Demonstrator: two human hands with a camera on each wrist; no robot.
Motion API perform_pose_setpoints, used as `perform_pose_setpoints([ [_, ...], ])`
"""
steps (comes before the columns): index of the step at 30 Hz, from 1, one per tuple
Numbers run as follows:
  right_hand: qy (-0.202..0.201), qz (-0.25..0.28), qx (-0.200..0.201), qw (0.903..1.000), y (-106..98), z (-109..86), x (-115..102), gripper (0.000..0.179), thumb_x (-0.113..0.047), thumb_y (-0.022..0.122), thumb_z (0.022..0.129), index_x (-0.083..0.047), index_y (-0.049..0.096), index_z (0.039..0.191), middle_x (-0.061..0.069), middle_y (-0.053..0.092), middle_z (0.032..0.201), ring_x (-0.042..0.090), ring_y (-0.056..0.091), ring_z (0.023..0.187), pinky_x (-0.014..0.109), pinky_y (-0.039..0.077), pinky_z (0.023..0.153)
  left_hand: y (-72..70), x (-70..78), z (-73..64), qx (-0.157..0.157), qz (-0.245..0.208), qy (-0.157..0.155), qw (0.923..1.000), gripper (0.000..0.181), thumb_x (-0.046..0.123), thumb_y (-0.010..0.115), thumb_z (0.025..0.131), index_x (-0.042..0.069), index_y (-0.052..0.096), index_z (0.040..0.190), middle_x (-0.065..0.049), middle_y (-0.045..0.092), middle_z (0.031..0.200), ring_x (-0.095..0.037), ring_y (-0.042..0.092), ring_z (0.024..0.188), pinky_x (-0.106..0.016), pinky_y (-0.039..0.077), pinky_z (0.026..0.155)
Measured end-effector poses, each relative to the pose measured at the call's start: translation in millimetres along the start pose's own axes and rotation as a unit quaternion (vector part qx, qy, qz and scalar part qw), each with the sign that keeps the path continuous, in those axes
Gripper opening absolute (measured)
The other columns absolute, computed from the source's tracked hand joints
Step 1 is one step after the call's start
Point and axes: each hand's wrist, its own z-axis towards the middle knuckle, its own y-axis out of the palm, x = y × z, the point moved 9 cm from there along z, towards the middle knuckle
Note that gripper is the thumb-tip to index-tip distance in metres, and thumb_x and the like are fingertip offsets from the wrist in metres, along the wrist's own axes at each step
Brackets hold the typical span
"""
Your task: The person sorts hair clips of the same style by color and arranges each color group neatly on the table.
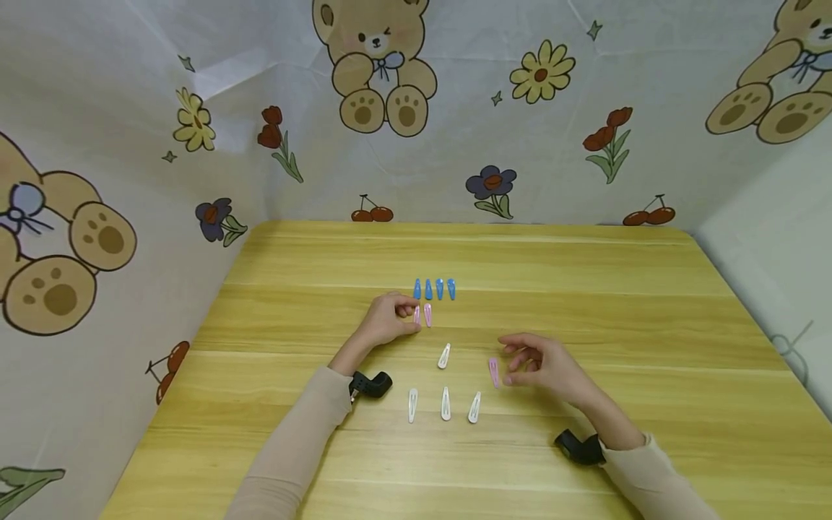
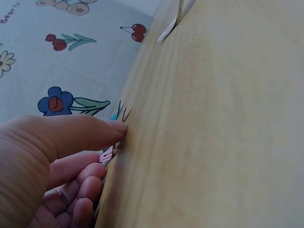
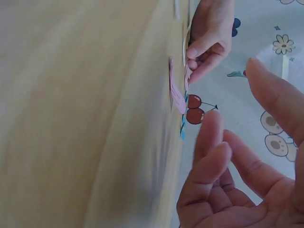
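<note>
Wood-grain tabletop (image 1: pixel 585 274): far edge meets bear-print cloth (image 1: pixel 448 180), wide strip of wood btwn it and row of 4 blue snap clips (image 1: pixel 440 289); lots of room R of clips too, toward R edge. Near side, wood runs on past the 3-clip white row (image 1: pixel 445 404); single white snap clip (image 1: pixel 444 356) sits btwn the hands, approx mid, well apart from both.

L hand (image 1: pixel 388 318) comes in from L, low to wood, wrist in beige sleeve (image 1: pixel 305 426), thumb + index pinching leftmost pink snap clip (image 1: pixel 417 315) by its ends, other fingers curled in; clip is just below blue row, beside second pink snap clip (image 1: pixel 427 315).

R hand (image 1: pixel 542 365) hovers from R, palm side facing L, fingers loosely bent, thumb apart, holding nothing; third pink snap clip (image 1: pixel 494 373) on wood just beside fingertips
</note>
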Motion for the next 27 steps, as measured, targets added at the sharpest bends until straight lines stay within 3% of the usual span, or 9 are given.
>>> perform_pose_setpoints([
  [5,-0.008,-0.002,0.01,0.9999,2,-0.8,8,0.061,-0.008,0.084,0.074,0.006,0.058,0.127,0.023,0.062,0.114,0.019,0.062,0.084,0.022,0.049,0.064,0.5,0.9,0.1,0.0,-0.001,0.004,1.0,0.043,0.007,0.084,0.073,-0.001,0.071,0.113,-0.005,0.061,0.087,-0.015,0.053,0.079,-0.024,0.045,0.071],
  [13,-0.063,-0.085,0.01,0.9944,10,-1.3,13,0.057,-0.017,0.088,0.07,-0.006,0.065,0.12,0.007,0.062,0.098,0.017,0.057,0.076,0.021,0.046,0.06,1.5,0.4,0.0,-0.002,-0.001,0.004,1.0,0.044,0.007,0.084,0.073,-0.001,0.071,0.114,-0.005,0.061,0.087,-0.015,0.053,0.078,-0.024,0.045,0.071],
  [17,-0.084,-0.095,0.008,0.9919,12,-2.5,12,0.055,-0.016,0.088,0.07,-0.006,0.066,0.119,0.005,0.061,0.096,0.016,0.055,0.075,0.021,0.045,0.059,2.3,-1.6,-0.7,-0.001,-0.001,0.002,1.0,0.044,0.007,0.085,0.073,-0.001,0.071,0.113,-0.005,0.06,0.086,-0.014,0.052,0.078,-0.023,0.045,0.071],
  [27,-0.087,-0.128,0.025,0.9877,15,-0.3,9,0.052,-0.011,0.089,0.067,-0.005,0.069,0.115,0.003,0.061,0.094,0.011,0.053,0.074,0.02,0.045,0.058,0.3,0.6,-0.2,0.007,0.001,0.009,0.9999,0.043,0.006,0.084,0.072,-0.001,0.071,0.112,-0.005,0.06,0.086,-0.014,0.052,0.077,-0.023,0.045,0.07],
])
